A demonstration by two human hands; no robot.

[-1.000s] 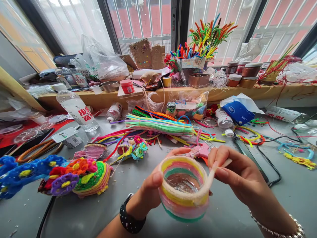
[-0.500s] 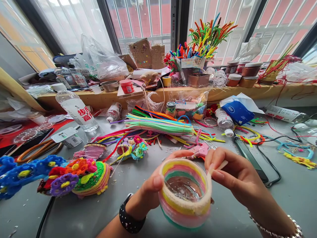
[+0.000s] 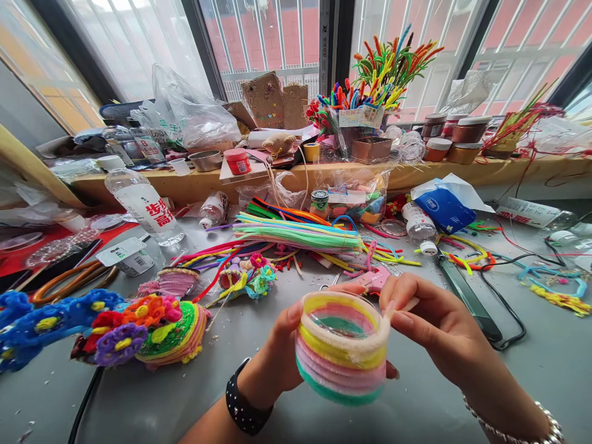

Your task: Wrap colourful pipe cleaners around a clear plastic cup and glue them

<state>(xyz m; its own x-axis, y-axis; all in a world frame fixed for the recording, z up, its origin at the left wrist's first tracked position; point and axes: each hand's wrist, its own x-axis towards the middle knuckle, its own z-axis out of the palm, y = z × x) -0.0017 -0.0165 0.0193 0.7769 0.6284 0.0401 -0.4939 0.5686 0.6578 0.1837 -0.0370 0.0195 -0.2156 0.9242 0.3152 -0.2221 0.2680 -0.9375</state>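
A clear round cup (image 3: 340, 376) is wrapped in bands of teal, pink, yellow and cream pipe cleaner. My left hand (image 3: 282, 342) grips it from the left side, thumb near the rim, with fingers passing behind it. My right hand (image 3: 430, 320) pinches the cream pipe cleaner (image 3: 385, 327) at the cup's right rim; a short end of it sticks out between thumb and forefinger. Behind the cup lies a pink tool (image 3: 375, 280), partly hidden by my hands. The cup is held above the grey table, its opening tilted slightly toward me.
Pipe cleaners (image 3: 296, 234) lie bundled across the table's middle. Fuzzy flower pieces (image 3: 120, 333) sit at the left, near a standing bottle (image 3: 143, 206). A dark phone (image 3: 467, 299) with a cable lies right of my right hand. Jars (image 3: 469, 131) and bags crowd the sill.
The cup has tipped more upright, so more of its outer side and less of its inside show. My right hand has shifted slightly left with the cream pipe cleaner.
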